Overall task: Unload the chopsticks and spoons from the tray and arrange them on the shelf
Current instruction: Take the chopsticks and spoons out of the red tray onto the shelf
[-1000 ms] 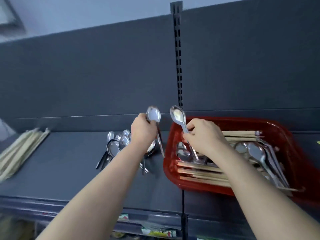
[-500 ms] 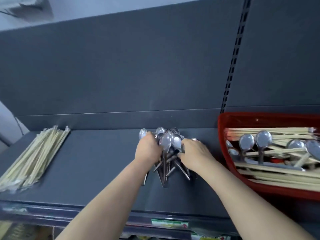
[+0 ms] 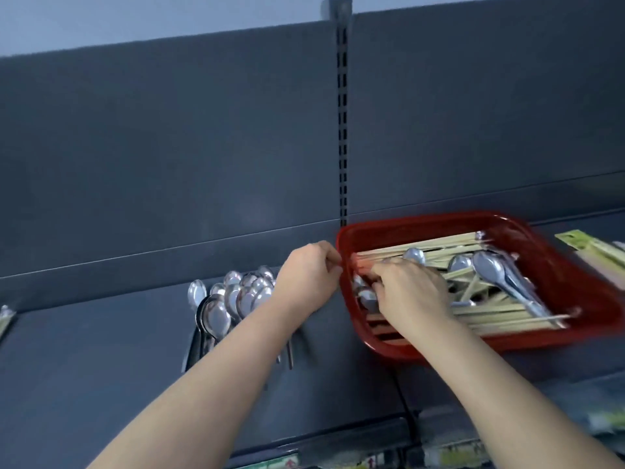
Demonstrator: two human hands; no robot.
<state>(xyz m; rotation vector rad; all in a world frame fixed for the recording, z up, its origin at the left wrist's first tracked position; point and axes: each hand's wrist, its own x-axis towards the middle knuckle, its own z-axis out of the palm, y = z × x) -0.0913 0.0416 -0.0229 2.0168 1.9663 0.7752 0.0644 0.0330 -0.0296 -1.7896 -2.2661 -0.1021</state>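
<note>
Spoons [image 3: 490,269] and chopsticks [image 3: 507,319] fill the red tray [image 3: 422,220] on the shelf [image 3: 101,350]. The right hand [image 3: 409,292] curls round some at its left end. The left hand [image 3: 309,275] is curled at the rim, grip unclear, beside the shelved spoon pile [image 3: 233,299].

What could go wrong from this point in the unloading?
Spoons and chopsticks lie crossed in the red tray, so the right hand, reaching among them, might drag chopsticks out with a spoon. The left forearm passes right over the heaped spoon pile on the shelf and could knock it askew.
</note>
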